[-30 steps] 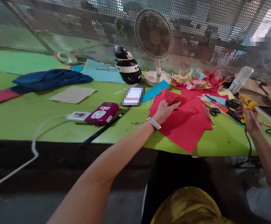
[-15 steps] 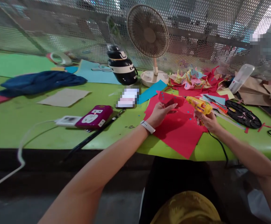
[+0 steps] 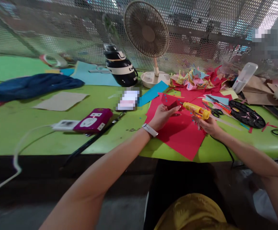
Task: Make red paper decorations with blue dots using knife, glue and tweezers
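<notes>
My left hand (image 3: 163,117), with a white band at the wrist, pinches a folded red paper piece (image 3: 169,98) that has blue dots along its edge. In my right hand (image 3: 209,126) is a yellow hot glue gun (image 3: 196,110), its nozzle pointing left, close to my left thumb and the paper piece. I cannot tell whether the nozzle touches the paper. Beneath both hands lies a larger red paper sheet (image 3: 181,140), with small blue bits near the glue gun. A black cord runs down from the gun over the table edge.
Behind my hands stand a fan (image 3: 156,76) and a dark bottle (image 3: 122,72). To the right are a pile of paper shapes (image 3: 196,80), scissors (image 3: 217,112) and a black palette (image 3: 246,115). A phone (image 3: 128,99) and a purple power strip (image 3: 94,120) lie left.
The glue gun has moved left, bringing its nozzle closer to the red paper piece in my left hand. My left hand keeps its pinch. The view has shifted slightly.
</notes>
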The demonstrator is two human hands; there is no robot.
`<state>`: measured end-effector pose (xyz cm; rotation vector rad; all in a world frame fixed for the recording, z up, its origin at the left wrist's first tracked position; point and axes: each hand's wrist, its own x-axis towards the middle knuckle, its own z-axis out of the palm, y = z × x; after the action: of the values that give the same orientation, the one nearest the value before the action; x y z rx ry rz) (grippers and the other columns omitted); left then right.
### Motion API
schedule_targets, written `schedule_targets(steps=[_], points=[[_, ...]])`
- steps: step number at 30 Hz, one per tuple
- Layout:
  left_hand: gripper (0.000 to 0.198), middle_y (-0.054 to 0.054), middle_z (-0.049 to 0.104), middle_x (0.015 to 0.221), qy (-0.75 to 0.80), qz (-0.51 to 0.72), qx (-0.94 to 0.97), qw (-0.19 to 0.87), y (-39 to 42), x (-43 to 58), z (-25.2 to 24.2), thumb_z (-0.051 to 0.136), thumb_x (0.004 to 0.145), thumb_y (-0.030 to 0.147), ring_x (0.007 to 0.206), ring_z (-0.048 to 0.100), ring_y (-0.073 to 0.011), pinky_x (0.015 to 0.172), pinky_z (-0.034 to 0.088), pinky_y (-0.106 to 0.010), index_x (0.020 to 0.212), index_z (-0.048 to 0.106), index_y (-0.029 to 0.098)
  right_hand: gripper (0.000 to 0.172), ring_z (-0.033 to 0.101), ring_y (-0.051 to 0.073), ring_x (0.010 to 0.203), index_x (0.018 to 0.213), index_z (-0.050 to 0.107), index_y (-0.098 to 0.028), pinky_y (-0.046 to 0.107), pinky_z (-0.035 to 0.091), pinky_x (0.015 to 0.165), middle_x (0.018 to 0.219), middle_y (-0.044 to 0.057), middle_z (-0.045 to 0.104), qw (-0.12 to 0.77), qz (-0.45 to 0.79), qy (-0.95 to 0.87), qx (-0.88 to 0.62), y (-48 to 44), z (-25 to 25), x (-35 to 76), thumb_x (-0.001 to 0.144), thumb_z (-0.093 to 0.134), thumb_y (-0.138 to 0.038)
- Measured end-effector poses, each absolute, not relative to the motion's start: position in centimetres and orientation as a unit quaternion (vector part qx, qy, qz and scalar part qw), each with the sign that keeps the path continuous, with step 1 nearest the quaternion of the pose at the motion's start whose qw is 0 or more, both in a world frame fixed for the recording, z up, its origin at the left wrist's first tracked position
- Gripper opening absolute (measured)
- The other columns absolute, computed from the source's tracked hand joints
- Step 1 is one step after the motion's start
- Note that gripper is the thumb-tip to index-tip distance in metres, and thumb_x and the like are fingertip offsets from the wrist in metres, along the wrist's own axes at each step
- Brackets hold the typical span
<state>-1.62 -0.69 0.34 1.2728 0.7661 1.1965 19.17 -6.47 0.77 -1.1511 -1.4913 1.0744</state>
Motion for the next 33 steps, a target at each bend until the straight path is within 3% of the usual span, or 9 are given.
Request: schedule_targets(steps=[4,11,22,33], points=[[0.046,-0.01,0.078,0.098,0.326,0.507,0.549,0.579,-0.79,-1.64,0.43,0.087,0.063,0.051,0.095,0.073,-0.0273,0.077,0.064,-0.035,0.091,0.076,0.017,0.043,0.043,0.009,0.04,0.082,0.058,-0.023,0.026,0.038,0.037,0.054,-0.005,0.054,0.457,0.429,-0.613,-0.481,-6.44,0.67,19.3,0.075,0.073,-0.062],[0.044,-0.009,0.078,0.094,0.322,0.513,0.548,0.577,-0.76,-1.62,0.31,0.088,0.063,0.05,0.091,0.074,-0.0259,0.075,0.064,-0.034,0.09,0.077,0.017,0.05,0.041,0.008,0.038,0.095,0.06,-0.021,0.024,0.034,0.037,0.053,-0.008,0.051,0.458,0.402,-0.621,-0.493,-6.49,0.84,19.08,0.073,0.071,-0.064],[0.044,-0.01,0.077,0.094,0.319,0.518,0.544,0.578,-0.55,-1.72,-0.08,0.088,0.063,0.049,0.093,0.073,-0.028,0.077,0.064,-0.039,0.09,0.077,0.016,0.049,0.042,0.008,0.037,0.082,0.058,-0.021,0.023,0.033,0.035,0.052,-0.006,0.05,0.452,0.384,-0.645,-0.482,-6.55,1.49,18.82,0.075,0.067,-0.069],[0.047,-0.008,0.078,0.095,0.313,0.519,0.549,0.576,-0.72,-1.72,0.09,0.089,0.062,0.048,0.092,0.074,-0.0256,0.075,0.065,-0.034,0.094,0.076,0.016,0.052,0.042,0.007,0.037,0.075,0.05,-0.022,0.022,0.035,0.035,0.052,-0.006,0.048,0.44,0.365,-0.666,-0.479,-6.58,1.63,18.79,0.077,0.064,-0.072]])
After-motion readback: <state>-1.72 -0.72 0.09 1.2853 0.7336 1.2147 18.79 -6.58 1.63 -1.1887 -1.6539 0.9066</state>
